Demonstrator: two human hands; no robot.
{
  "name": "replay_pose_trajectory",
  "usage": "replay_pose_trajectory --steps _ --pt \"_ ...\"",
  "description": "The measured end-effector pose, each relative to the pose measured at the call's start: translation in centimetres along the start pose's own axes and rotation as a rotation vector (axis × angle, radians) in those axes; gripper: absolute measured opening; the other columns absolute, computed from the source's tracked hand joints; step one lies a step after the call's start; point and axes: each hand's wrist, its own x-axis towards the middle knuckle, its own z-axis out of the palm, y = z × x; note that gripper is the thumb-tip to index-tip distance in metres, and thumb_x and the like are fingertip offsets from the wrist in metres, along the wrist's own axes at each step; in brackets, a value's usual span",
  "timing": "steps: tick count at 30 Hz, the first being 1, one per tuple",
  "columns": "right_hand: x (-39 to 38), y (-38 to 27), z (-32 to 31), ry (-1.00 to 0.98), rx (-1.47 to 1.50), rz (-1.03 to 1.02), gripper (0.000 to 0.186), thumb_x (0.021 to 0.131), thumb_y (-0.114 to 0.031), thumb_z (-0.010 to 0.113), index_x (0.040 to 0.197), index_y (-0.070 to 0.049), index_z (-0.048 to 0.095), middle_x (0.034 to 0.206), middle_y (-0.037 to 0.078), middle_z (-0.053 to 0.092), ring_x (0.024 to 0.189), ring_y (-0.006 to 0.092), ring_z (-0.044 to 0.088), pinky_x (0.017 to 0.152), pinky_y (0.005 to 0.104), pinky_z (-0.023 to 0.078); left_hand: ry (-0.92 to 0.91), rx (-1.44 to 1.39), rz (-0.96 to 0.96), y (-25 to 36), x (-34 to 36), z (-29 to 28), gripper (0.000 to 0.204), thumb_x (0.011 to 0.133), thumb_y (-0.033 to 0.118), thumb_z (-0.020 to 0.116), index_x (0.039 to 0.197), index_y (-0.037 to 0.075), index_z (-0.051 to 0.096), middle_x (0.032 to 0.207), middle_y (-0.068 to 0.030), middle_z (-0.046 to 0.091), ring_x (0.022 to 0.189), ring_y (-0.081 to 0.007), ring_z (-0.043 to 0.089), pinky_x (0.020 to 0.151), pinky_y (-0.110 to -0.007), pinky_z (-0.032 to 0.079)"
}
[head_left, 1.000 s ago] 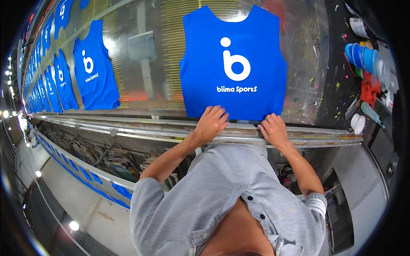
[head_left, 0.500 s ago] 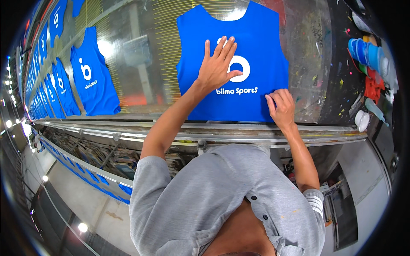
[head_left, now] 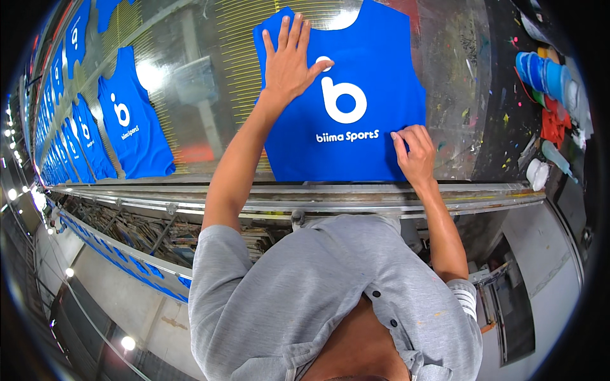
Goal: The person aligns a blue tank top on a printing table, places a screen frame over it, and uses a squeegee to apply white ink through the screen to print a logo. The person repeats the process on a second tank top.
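Observation:
A blue sleeveless shirt [head_left: 375, 54] with a white printed emblem and lettering lies spread on the long table [head_left: 448, 76], its neckline at the far side. My left hand [head_left: 289, 63] rests flat on its far left shoulder, fingers stretched and thumb out to the right. At the near right side of the shirt, my right hand [head_left: 417, 152] touches the fabric with its fingers curled in. The fingertips are partly hidden, so whether they pinch any cloth does not show.
More blue shirts [head_left: 135, 101] with white prints lie in rows along the table to the left. Blue containers [head_left: 540, 73], a red cloth [head_left: 555, 126] and a white tub [head_left: 537, 174] sit at the right end. A metal rail [head_left: 254, 202] runs along the near edge.
My left hand has slid from the emblem up and left to the shirt's shoulder, uncovering the print. The right hand has stayed at the near right side.

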Motion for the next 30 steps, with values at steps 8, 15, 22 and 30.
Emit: replay_pose_trajectory --steps 8,15,22,30 --pt "1.3 -0.4 0.8 0.032 0.035 0.028 0.010 0.083 -0.008 0.075 0.079 -0.003 0.068 0.080 0.010 0.063 0.076 0.0286 0.061 0.068 0.0394 0.048 -0.084 -0.053 -0.054 5.2 -4.0 -0.2 0.104 0.089 0.078 0.041 0.155 -0.001 0.028 0.165 -0.0179 0.018 0.154 -0.0339 0.009 0.115 -0.070 0.000" --pt "3.3 -1.6 0.5 0.057 0.068 0.002 0.010 0.084 -0.006 0.074 0.080 -0.002 0.067 0.081 0.010 0.064 0.077 0.0290 0.062 0.068 0.0391 0.049 -0.089 -0.090 -0.022 14.5 -0.6 0.3 0.104 0.085 0.076 0.048 0.152 -0.003 0.035 0.162 -0.0209 0.025 0.152 -0.0368 0.015 0.115 -0.069 0.007" --pt "1.8 -0.7 -1.1 0.069 0.023 0.073 0.010 0.086 -0.006 0.074 0.082 -0.001 0.066 0.081 0.012 0.064 0.075 0.0293 0.062 0.069 0.0385 0.049 -0.023 -0.170 0.189 15.4 0.0 1.6 0.095 0.088 0.073 0.045 0.151 0.003 0.039 0.162 -0.0129 0.029 0.152 -0.0312 0.019 0.120 -0.063 0.009" --pt "-1.9 -1.7 -2.4 0.120 0.066 0.083 0.013 0.088 -0.010 0.074 0.083 0.000 0.068 0.080 0.012 0.064 0.069 0.0255 0.062 0.065 0.0363 0.049 0.302 0.165 -0.414 -3.9 -0.2 -1.4 0.089 0.094 0.074 0.036 0.156 0.011 0.032 0.164 -0.0129 0.024 0.154 -0.0319 0.014 0.116 -0.070 0.010"
